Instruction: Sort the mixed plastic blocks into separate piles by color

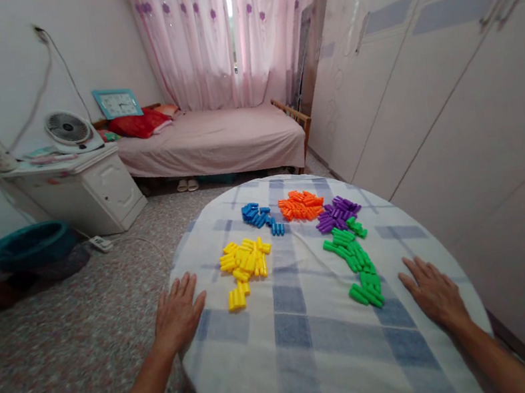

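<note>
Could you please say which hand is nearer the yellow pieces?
Left: the left hand lies left of the yellow pieces; the right hand lies far right, past the green pieces.

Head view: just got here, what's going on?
Nothing appears to be in hand: the left hand and right hand lie spread, palms down, on the checked tablecloth, one at each side. Small cylindrical pieces sit between them, grouped by color. The yellow pieces are nearest the left hand, the green pieces nearest the right. Toward the far edge are the blue pieces, orange pieces and purple pieces, the purple right beside the green.
</note>
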### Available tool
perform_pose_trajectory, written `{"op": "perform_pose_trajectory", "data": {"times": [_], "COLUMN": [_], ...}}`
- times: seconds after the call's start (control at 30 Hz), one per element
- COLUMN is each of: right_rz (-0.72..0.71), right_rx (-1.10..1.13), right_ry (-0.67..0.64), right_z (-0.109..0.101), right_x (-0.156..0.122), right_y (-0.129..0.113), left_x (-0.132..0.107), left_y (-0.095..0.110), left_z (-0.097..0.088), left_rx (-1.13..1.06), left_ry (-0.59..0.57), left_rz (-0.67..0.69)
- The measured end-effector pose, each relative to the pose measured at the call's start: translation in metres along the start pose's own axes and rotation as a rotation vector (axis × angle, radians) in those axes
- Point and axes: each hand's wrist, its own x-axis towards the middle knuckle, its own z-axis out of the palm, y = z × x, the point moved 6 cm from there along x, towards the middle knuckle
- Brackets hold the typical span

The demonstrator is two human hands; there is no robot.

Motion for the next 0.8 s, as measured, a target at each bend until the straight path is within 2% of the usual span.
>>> {"op": "perform_pose_trajectory", "data": {"times": [0.1, 0.2, 0.37, 0.53, 0.73, 0.8], "right_rz": [0.000, 0.005, 0.000, -0.004, 0.005, 0.011], "right_rx": [0.000, -0.010, -0.006, 0.021, 0.029, 0.027], "right_ry": [0.004, 0.001, 0.008, 0.033, 0.026, 0.022], "right_z": [-0.003, -0.005, -0.005, -0.006, -0.010, -0.010], "right_x": [-0.001, -0.002, -0.001, -0.004, -0.005, -0.005], "right_y": [-0.003, -0.004, -0.005, -0.006, -0.010, -0.011], "left_x": [0.006, 0.016, 0.049, 0.073, 0.071, 0.069], "left_y": [0.013, 0.041, 0.069, 0.107, 0.193, 0.223], "left_z": [-0.005, -0.004, 0.006, 0.005, 0.009, 0.012], "left_rx": [0.034, 0.001, -0.192, -0.402, -0.568, -0.606], "left_ry": [0.008, 0.056, 0.069, 0.135, 0.180, 0.183], "left_rz": [0.098, 0.211, 0.020, 0.005, 0.063, 0.163]}}
